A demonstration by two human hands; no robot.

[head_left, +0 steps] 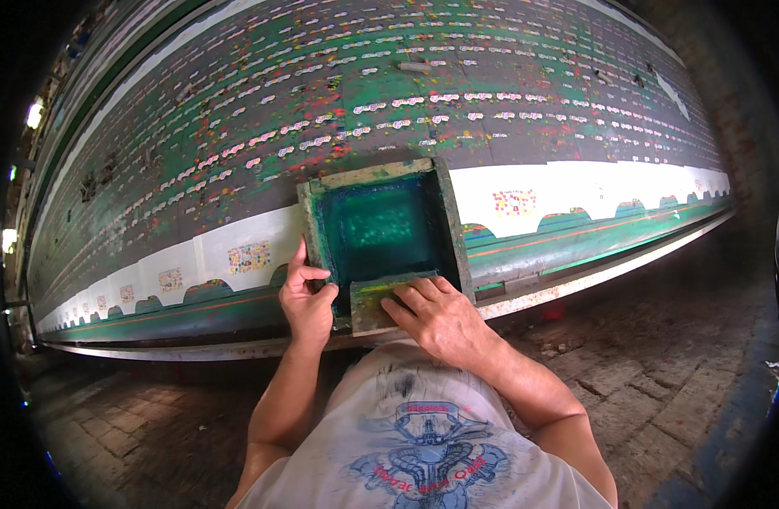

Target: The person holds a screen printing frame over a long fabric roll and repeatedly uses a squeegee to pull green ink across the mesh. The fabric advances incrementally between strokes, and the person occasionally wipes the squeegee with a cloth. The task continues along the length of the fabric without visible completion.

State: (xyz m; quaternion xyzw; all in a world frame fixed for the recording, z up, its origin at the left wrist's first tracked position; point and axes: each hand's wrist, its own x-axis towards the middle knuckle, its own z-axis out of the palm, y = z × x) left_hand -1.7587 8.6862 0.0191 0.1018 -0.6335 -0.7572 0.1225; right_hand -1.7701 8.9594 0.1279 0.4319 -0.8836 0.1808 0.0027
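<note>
A wooden screen-printing frame (454, 237) rests at the table's near edge, straight in front of me. Its mesh (377, 225) looks dark green and wet with ink. My left hand (307, 299) grips the frame's left side near the front corner, thumb on the inner edge. Inside the front end of the frame lies a flat, ink-stained squeegee (371, 312), green-yellow along its upper part. My right hand (440, 322) holds it from the right, fingers bent over its top; the blade's lower edge is hidden.
A long printing table (457, 81) stretches left and right, its dark surface covered in green ink and rows of small prints. White cut pieces (483, 191) line the near side, several with colourful dotted prints. A metal rail (568, 284) borders the table above a brick floor (652, 373).
</note>
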